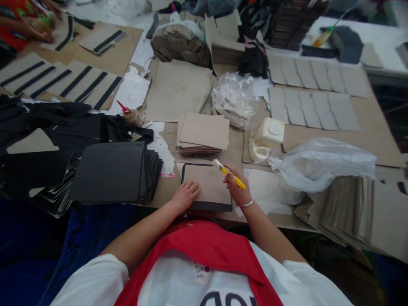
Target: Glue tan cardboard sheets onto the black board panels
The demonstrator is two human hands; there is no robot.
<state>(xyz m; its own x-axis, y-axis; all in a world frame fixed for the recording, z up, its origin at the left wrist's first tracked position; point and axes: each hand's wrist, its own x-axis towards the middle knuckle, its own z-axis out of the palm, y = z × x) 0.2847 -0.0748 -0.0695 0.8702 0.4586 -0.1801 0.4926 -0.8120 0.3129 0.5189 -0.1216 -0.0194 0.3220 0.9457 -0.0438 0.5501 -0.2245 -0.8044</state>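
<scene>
In front of me a tan board [210, 178] lies on a slightly larger black sheet [207, 206], whose edges show around it. My left hand [188, 194] rests flat on the board's left side, fingers stretched out. My right hand [237, 185] is closed around a yellow paintbrush [236, 180], its pale bristles pointing up and left over the board's far right corner. Just beyond lies a stack of tan boards [204, 131]. Left of my left hand stands a stack of black sheets [110, 172]. A cut-open cream plastic jug [269, 132] stands beyond my right hand.
A clear plastic bag [328, 163] and leaning grey boards [347, 208] lie right. A glue bottle with red tip [127, 111] stands left, near black strips. Rows of grey pieces [314, 108] cover the far right board. Another person's hands [41, 32] work at far left.
</scene>
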